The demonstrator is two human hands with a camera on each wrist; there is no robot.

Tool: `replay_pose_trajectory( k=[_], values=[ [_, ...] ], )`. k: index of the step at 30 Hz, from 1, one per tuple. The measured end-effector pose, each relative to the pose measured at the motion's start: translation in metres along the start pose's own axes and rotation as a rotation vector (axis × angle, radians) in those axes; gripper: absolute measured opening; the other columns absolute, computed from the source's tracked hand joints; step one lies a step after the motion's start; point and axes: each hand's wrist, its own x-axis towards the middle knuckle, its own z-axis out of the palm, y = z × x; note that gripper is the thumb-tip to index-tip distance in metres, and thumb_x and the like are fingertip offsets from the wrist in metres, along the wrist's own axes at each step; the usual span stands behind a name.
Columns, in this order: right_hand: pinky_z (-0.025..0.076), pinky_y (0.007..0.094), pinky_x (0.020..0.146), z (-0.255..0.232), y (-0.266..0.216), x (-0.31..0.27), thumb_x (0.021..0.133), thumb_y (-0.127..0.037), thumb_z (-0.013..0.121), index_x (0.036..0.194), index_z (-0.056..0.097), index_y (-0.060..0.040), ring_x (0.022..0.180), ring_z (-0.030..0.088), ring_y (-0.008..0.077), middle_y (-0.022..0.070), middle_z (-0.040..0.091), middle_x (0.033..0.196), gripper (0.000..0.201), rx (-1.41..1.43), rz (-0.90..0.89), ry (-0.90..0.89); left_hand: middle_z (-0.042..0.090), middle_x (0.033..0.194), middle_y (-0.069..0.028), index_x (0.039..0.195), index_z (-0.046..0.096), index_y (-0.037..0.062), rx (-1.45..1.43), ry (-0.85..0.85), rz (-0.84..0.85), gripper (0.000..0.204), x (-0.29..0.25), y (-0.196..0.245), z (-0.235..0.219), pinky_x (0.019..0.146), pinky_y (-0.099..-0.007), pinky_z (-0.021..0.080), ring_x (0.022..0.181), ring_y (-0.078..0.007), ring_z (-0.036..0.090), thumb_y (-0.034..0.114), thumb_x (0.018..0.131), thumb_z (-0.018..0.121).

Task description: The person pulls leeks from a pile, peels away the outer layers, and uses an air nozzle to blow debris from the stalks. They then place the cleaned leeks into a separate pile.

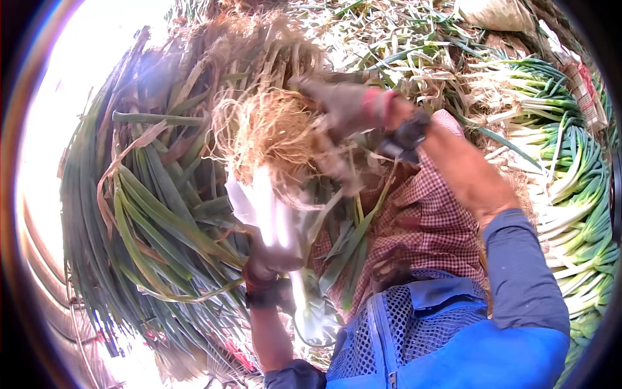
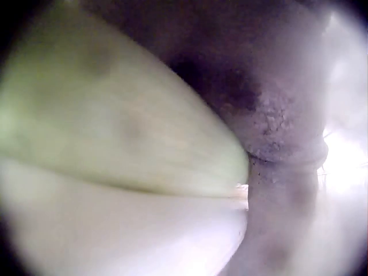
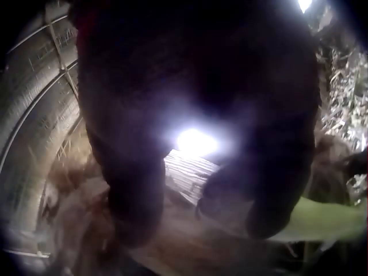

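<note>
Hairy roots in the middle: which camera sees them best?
The head view: it shows the roots as a clear, shaggy clump on the white stems. The left wrist view shows stems close up, but no clear roots. The right wrist view shows blurry brown stuff around the fingers; I can't tell if it's roots.

Head view looks down on left hand (image 1: pixel 275 255) and right hand (image 1: pixel 343 110); wrist views share these, facing them close up

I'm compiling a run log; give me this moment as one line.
left hand: grips white stalks | roots: attached | right hand: blurred, beside roots, hold unclear | leafy heap: picture left
</note>
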Motion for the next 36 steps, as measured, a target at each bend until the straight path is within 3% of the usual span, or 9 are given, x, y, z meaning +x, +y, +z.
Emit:
replay_pose_trajectory(
  k=[3,5,8,20,22,24,29,33,36],
  values=[
    [0.049,0.0431,0.123,0.056,0.018,0.046,0.099,-0.024,0.082,0.172,0.04,-0.01,0.142,0.062,0.0289,0.0168,0.064,0.155,0.085,-0.056,-0.129,-0.352,0.074,0.098,-0.0047,0.116,0.073,-0.0022,0.006,0.003,-0.041,0.056,0.003,-0.005,0.003,0.077,-0.0318,0.057,0.085,-0.0178,0.072,0.003,0.064,0.092],
    [0.051,0.0413,0.116,0.091,0.034,0.036,0.103,-0.027,0.075,0.152,0.059,-0.0106,0.131,0.065,0.0267,0.0131,0.069,0.143,0.054,0.624,-0.078,0.023,0.074,0.099,-0.0039,0.118,0.073,-0.0018,0.01,0.003,-0.057,0.057,0.003,-0.009,0.003,0.079,-0.032,0.056,0.087,-0.0172,0.071,0.004,0.064,0.092],
    [0.065,0.0408,0.09,0.008,0.05,0.053,0.104,-0.022,0.067,0.123,0.08,-0.0113,0.098,0.077,0.0268,0.011,0.079,0.114,0.025,-0.743,-0.053,0.211,0.073,0.101,-0.0026,0.12,0.073,-0.0011,0.033,-0.016,-0.098,0.059,0.006,-0.018,0.0,0.081,-0.0323,0.055,0.089,-0.0163,0.069,0.006,0.065,0.092],
    [0.066,0.0418,0.081,-0.172,0.234,-0.017,0.104,-0.027,0.069,0.111,0.086,-0.0114,0.083,0.08,0.0286,0.0139,0.084,0.102,0.024,-0.704,0.674,0.639,0.07,0.095,-0.0028,0.123,0.071,-0.0019,0.068,-0.085,-0.098,0.056,0.0,-0.005,0.029,0.075,-0.0323,0.053,0.086,-0.0149,0.063,0.013,0.072,0.087],
    [0.067,0.036,0.09,-0.163,0.182,-0.04,0.099,-0.023,0.08,0.13,0.08,-0.0084,0.102,0.081,0.0212,0.0097,0.085,0.115,0.034,0.011,0.588,0.635,0.07,0.099,-0.002,0.125,0.071,-0.002,0.318,-0.178,0.101,0.059,-0.003,-0.047,-0.002,0.078,-0.0318,0.053,0.086,-0.0147,0.063,0.012,0.069,0.087],
    [0.065,0.0379,0.095,-0.12,0.151,-0.047,0.101,-0.022,0.078,0.133,0.078,-0.01,0.112,0.077,0.0229,0.011,0.082,0.122,0.034,-0.417,0.064,0.325,0.07,0.099,-0.0013,0.124,0.072,-0.0022,0.185,-0.103,0.021,0.059,0.007,-0.063,-0.004,0.078,-0.0318,0.053,0.087,-0.0141,0.064,0.011,0.068,0.087],
    [0.058,0.044,0.11,0.042,0.033,-0.056,0.103,-0.019,0.074,0.148,0.064,-0.0048,0.124,0.07,0.0302,0.0208,0.071,0.137,0.048,0.166,0.028,-0.119,0.072,0.1,-0.0017,0.121,0.073,-0.0025,0.003,-0.009,-0.185,0.057,0.01,-0.025,0.024,0.077,-0.0316,0.054,0.088,-0.0132,0.066,0.011,0.067,0.084],
    [0.059,0.046,0.098,0.122,0.038,-0.038,0.101,-0.017,0.076,0.128,0.072,-0.0017,0.106,0.074,0.0314,0.0164,0.077,0.113,0.031,0.385,-0.025,0.086,0.072,0.102,-0.0025,0.125,0.072,-0.004,0.022,-0.062,-0.16,0.062,0.012,-0.029,0.026,0.079,-0.0322,0.055,0.089,-0.0147,0.066,0.01,0.066,0.083],
    [0.061,0.0331,0.078,0.062,0.062,-0.001,0.107,-0.014,0.066,0.122,0.078,-0.008,0.085,0.072,0.018,0.0092,0.078,0.101,0.02,-0.339,0.339,0.135,0.072,0.104,-0.0021,0.13,0.071,-0.0043,0.022,-0.025,-0.174,0.067,0.006,-0.042,0.024,0.082,-0.0331,0.056,0.092,-0.0152,0.065,0.01,0.066,0.085]
  ],
)
